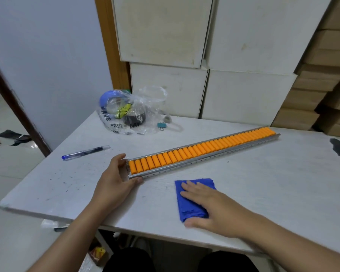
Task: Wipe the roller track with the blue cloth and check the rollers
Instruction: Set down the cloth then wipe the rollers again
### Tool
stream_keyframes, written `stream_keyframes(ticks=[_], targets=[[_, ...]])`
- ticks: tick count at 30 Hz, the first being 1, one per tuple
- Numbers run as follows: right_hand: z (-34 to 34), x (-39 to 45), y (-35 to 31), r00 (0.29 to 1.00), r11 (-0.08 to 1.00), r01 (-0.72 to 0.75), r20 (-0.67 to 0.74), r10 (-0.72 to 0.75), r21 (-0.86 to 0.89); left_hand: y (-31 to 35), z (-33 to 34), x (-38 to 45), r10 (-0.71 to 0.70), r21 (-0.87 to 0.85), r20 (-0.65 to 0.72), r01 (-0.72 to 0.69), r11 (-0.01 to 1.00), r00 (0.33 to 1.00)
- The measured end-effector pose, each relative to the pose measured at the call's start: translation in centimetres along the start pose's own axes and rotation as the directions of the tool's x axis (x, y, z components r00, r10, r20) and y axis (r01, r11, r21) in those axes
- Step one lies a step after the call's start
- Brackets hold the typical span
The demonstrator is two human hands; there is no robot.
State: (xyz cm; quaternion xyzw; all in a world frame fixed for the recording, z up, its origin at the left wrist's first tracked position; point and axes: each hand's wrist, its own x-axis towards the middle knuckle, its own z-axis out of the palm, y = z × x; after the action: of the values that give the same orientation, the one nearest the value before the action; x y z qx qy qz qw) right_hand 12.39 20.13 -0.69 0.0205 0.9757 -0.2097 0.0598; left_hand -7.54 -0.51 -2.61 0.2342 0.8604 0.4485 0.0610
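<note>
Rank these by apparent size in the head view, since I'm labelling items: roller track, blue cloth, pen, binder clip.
1. roller track
2. blue cloth, partly under the right hand
3. pen
4. binder clip

The cloth lies nearer the camera, which flatters it.

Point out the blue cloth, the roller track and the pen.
blue cloth (186,211): head view, on its bare left part beside the right hand.
roller track (204,149): head view, on an orange roller about midway along.
pen (85,153): head view, on the middle of its barrel.

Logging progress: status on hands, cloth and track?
Left hand grips roller track end. Right hand flat on blue cloth, not gripping. Nothing blocking.
</note>
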Motion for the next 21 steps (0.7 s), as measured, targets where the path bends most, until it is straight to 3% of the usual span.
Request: stream_keyframes(ticks=[4, 6, 8, 10, 11, 12, 13, 15, 17, 19, 21], targets=[[0.7, 0.3, 1.1, 0.995, 0.999, 0.01, -0.097, -0.005, 0.049, 0.2, 0.0, -0.1, 0.002, 0.0, 0.004, -0.002, 1.0, 1.0], [0.4, 0.9, 0.4, 0.966, 0.961, -0.049, -0.231, 0.115, 0.273, 0.3, 0.0, -0.2, -0.009, -0.012, 0.01, 0.009, 1.0, 1.0], [-1.0, 2.3, -1.3, 0.848, 0.762, -0.037, -0.382, 0.366, 0.647, 0.5, -0.1, -0.3, -0.008, -0.017, 0.016, 0.009, 1.0, 1.0], [-2.6, 4.5, -3.0, 0.685, 0.554, 0.102, -0.462, 0.563, 0.826, 0.7, -0.2, -0.3, -0.007, -0.02, 0.016, 0.007, 1.0, 1.0], [-3.2, 5.8, -3.8, 0.627, 0.542, 0.178, -0.519, 0.581, 0.821, 0.8, -0.2, -0.4, -0.007, -0.027, 0.016, 0.007, 1.0, 1.0], [-3.5, 7.2, -5.1, 0.607, 0.598, 0.24, -0.599, 0.523, 0.765, 0.8, -0.2, -0.4, -0.01, -0.032, 0.016, 0.01, 0.999, 1.0], [-3.6, 8.5, -6.9, 0.632, 0.674, 0.272, -0.656, 0.412, 0.687, 0.8, -0.2, -0.4, -0.016, -0.032, 0.013, 0.016, 0.999, 1.0], [-2.4, 10.9, -9.1, 0.749, 0.868, 0.261, -0.655, 0.095, 0.424, 0.5, -0.1, -0.3, -0.024, -0.041, -0.002, 0.023, 0.999, 1.0], [-0.2, 12.9, -9.7, 0.877, 0.955, 0.264, -0.445, -0.182, 0.132, 0.3, -0.2, -0.2, -0.026, -0.061, -0.035, 0.024, 0.998, 0.999], [1.3, 13.6, -9.5, 0.936, 0.976, 0.217, -0.289, -0.202, 0.02, 0.2, -0.3, -0.2, -0.043, -0.071, -0.036, 0.04, 0.997, 0.998], [1.6, 13.5, -8.7, 0.922, 0.976, 0.219, -0.33, -0.203, 0.012, 0.5, -0.5, -0.2, -0.053, -0.075, -0.009, 0.052, 0.996, 0.999]])
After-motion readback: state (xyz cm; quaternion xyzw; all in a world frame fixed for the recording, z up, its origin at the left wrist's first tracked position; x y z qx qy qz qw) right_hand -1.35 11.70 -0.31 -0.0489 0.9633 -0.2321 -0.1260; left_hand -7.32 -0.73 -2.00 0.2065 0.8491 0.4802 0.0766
